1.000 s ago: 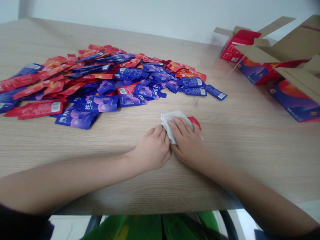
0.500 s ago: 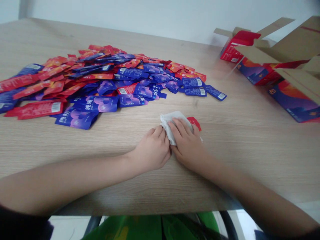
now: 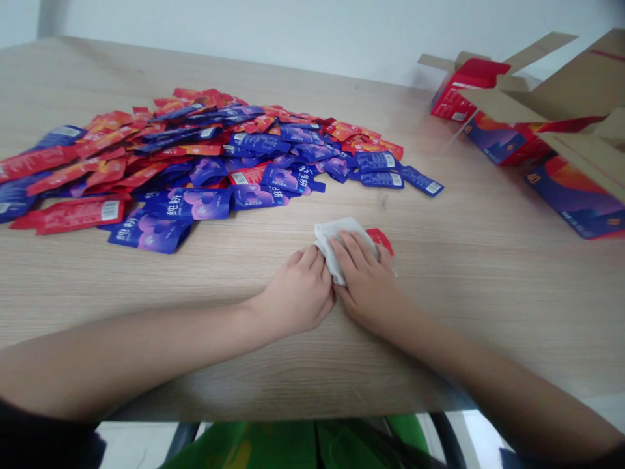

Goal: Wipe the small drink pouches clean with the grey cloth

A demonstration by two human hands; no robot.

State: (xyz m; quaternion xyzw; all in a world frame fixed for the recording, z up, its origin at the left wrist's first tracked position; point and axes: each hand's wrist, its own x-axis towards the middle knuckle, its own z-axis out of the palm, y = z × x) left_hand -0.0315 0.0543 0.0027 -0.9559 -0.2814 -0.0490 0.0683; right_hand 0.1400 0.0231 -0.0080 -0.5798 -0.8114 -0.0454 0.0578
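A folded white cloth lies on the table in front of me, over a red packet whose far right end sticks out. My right hand rests across the cloth, its fingers curved over the top and pressing it down. Against the cloth's left edge, my left hand is closed with the knuckles up. What its fingers pinch is hidden beneath them. Most of the red packet is covered by cloth and hand, so I cannot tell how far it reaches.
A large heap of red and blue-purple packets spreads over the left and middle of the table. At the right stand a small red box and two blue-and-red cartons, flaps up. A wall runs behind the table.
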